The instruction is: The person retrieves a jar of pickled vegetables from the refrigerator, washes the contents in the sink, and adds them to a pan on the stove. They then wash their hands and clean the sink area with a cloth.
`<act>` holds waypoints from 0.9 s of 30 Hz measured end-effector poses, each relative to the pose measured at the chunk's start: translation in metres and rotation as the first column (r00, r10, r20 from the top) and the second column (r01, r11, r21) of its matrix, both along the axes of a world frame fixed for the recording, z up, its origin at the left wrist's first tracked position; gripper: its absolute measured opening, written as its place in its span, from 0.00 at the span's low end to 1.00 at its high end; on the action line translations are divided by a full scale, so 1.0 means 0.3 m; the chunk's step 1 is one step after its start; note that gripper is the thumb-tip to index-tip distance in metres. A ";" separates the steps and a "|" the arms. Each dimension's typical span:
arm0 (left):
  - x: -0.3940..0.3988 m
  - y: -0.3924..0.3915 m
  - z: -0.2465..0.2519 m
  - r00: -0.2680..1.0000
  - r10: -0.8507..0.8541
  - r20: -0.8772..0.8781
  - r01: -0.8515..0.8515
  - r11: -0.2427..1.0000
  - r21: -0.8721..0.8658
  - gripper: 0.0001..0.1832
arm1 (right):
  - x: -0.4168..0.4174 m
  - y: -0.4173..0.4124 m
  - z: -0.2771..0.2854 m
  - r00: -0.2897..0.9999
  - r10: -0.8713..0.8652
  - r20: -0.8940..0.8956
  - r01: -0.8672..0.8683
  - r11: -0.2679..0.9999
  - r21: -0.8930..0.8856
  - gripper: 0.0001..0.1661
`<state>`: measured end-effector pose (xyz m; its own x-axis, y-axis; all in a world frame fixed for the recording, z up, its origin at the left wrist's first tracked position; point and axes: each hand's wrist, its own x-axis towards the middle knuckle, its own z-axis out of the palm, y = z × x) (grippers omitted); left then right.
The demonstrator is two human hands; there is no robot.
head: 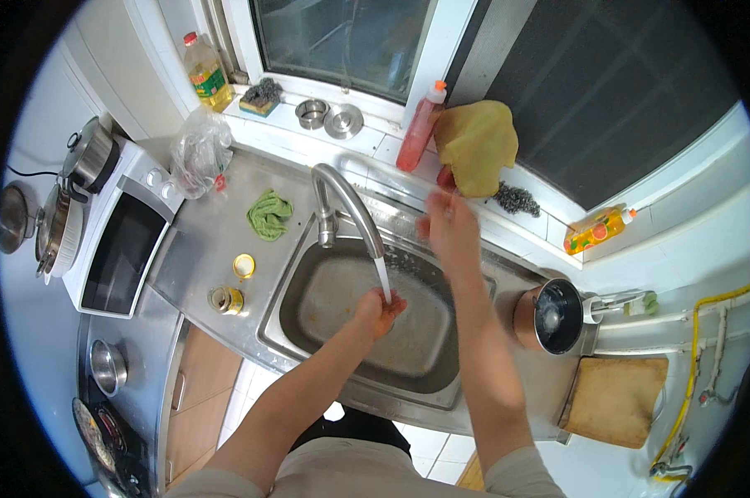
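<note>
Water runs from the curved metal faucet (353,202) onto my left hand (380,311), which is cupped over the stainless steel sink basin (325,280) with no object visible in it. My right hand (446,218), blurred, is raised above the sink's back right edge, just below a yellow cloth (477,146) on the window ledge; its fingers are too blurred to tell whether they hold anything. Beside the cloth leans a red-pink squeeze bottle (419,131) with an orange tip. On the counter left of the sink are a green cloth (270,215), a small glass jar (226,300) and a yellow-rimmed lid (244,266).
A dark-lined pot (558,316) and a wooden cutting board (617,401) stand at the right. On the ledge are a steel wool scourer (517,199), an orange bottle (599,231), an oil bottle (207,75) and a sponge (258,107). A white microwave (126,230) is at the left.
</note>
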<state>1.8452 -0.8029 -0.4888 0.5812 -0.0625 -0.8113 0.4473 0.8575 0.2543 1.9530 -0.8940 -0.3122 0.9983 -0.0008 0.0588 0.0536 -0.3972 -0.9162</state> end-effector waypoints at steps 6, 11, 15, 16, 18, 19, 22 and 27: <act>0.002 0.007 0.051 1.000 0.009 0.028 -0.008 1.000 -0.025 0.13 | 0.456 0.194 0.395 0.942 0.012 0.335 0.208 0.763 -0.612 0.20; -0.056 0.001 0.056 0.998 0.009 -0.056 -0.012 0.999 -0.040 0.13 | 0.518 0.230 0.358 0.974 0.203 0.097 -0.050 0.618 -0.785 0.16; -0.109 0.006 0.089 0.994 -0.106 0.000 0.106 0.994 0.001 0.16 | 0.366 0.196 0.325 0.920 0.267 0.288 -0.017 0.760 -0.650 0.13; -0.118 0.000 0.093 0.988 -0.148 0.042 0.147 0.989 0.012 0.17 | 0.313 0.184 0.314 0.902 0.245 0.356 0.019 0.800 -0.600 0.13; -0.121 -0.033 0.106 0.968 -0.205 0.145 0.209 0.978 -0.016 0.18 | 0.191 0.116 0.296 0.861 0.170 0.480 0.101 0.867 -0.487 0.13; -0.115 -0.054 0.122 0.955 -0.217 0.201 0.232 0.971 -0.057 0.19 | 0.118 0.055 0.299 0.845 0.123 0.521 0.139 0.890 -0.435 0.13; -0.084 -0.073 0.220 0.933 -0.094 0.348 0.196 0.942 -0.271 0.22 | -0.147 -0.093 0.281 0.828 -0.082 0.555 0.284 0.914 -0.289 0.14; -0.040 -0.147 0.318 0.899 0.039 0.436 0.170 0.887 -0.430 0.18 | -0.527 -0.280 -0.075 0.858 -0.425 0.288 0.335 0.889 0.313 0.16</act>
<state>1.8332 -0.8469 -0.3934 0.8391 -0.4065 -0.3616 0.4454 0.8949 0.0276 1.7951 -0.9781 -0.3347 0.8335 -0.4350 0.3407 0.2695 -0.2182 -0.9380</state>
